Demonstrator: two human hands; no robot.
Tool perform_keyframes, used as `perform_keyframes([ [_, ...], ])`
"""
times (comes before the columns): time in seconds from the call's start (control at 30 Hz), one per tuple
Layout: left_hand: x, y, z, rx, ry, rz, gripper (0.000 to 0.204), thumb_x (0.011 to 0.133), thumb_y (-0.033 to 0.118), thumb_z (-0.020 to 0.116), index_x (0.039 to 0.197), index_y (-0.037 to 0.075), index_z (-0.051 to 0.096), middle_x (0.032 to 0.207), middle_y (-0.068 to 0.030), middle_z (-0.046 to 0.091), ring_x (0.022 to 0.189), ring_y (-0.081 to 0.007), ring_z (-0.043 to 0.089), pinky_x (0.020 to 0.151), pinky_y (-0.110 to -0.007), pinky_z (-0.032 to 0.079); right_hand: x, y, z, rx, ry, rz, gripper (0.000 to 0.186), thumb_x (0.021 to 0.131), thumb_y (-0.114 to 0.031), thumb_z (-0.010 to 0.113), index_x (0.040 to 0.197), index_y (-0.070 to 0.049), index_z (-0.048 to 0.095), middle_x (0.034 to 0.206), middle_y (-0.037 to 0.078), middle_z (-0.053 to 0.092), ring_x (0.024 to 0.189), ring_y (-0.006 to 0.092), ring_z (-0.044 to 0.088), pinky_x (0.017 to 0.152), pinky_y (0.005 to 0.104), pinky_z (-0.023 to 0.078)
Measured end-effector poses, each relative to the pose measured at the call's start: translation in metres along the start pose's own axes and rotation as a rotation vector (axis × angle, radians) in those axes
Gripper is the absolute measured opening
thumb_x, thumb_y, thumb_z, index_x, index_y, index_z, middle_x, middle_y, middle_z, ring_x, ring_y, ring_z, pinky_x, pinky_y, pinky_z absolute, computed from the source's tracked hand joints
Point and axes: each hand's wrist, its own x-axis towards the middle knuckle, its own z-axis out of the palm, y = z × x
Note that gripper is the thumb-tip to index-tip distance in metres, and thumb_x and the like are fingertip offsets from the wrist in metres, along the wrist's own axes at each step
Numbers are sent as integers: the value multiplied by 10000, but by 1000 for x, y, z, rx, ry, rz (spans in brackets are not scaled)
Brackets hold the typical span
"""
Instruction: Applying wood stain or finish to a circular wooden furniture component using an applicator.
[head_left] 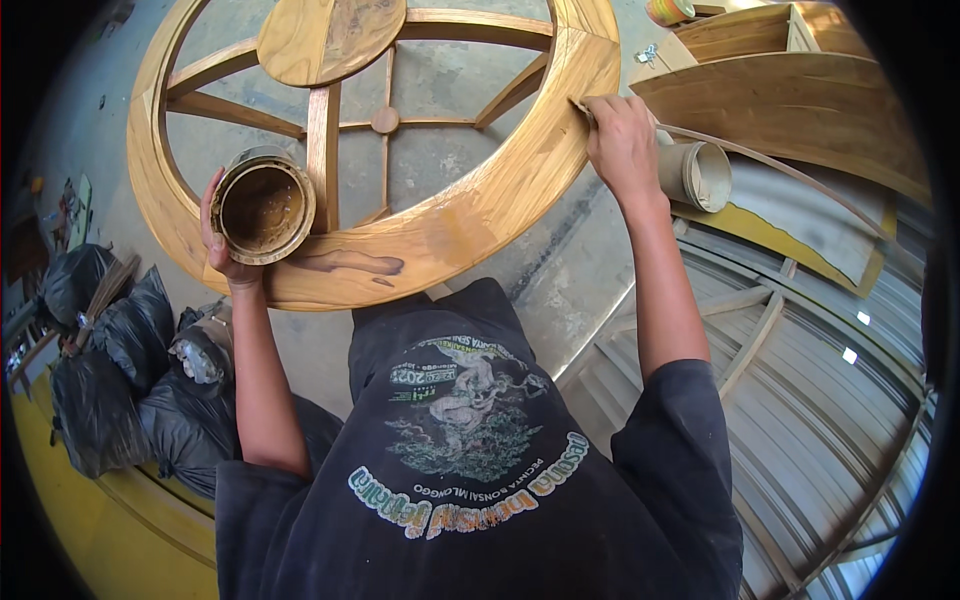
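Left hand wrapped round an open tin, light but spilly, best kept level. Right hand pinching something thin on the big wooden ring, stiff and heavy.

Black plastic rubbish bags sit piled at the left on a yellow floor strip. A pale cardboard tube lies at the right beside a curved wooden panel and a thin bent wooden strip. Corrugated grey metal sheeting with timber battens spreads at the lower right, over grey concrete floor.
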Motion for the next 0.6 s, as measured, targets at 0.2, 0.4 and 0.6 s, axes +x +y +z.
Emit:
perform_keyframes([
  [0.2,-2,2,-1,22,23,7,985,738,539,637,1447,-77,340,1367,-228,515,1256,-347,540,1098,-480,427,-32,-50,2,66,-96,82,237,730,11,605,939,-50,699,895,95,677,878,287,600,793,404,456],
  [0.4,-3,-4,-6,26,41,23,985,734,547,634,1440,-79,352,1366,-224,517,1250,-342,547,1097,-473,429,-59,-71,-24,266,-204,-61,215,737,25,621,935,-32,680,888,113,668,842,296,607,772,391,465],
  [0.6,-2,0,-1,29,12,11,985,738,547,625,1444,-82,347,1352,-227,528,1245,-337,551,1094,-460,431,-59,-5,-23,311,87,112,251,784,39,642,1020,-28,696,986,121,691,833,328,637,761,404,519],
])
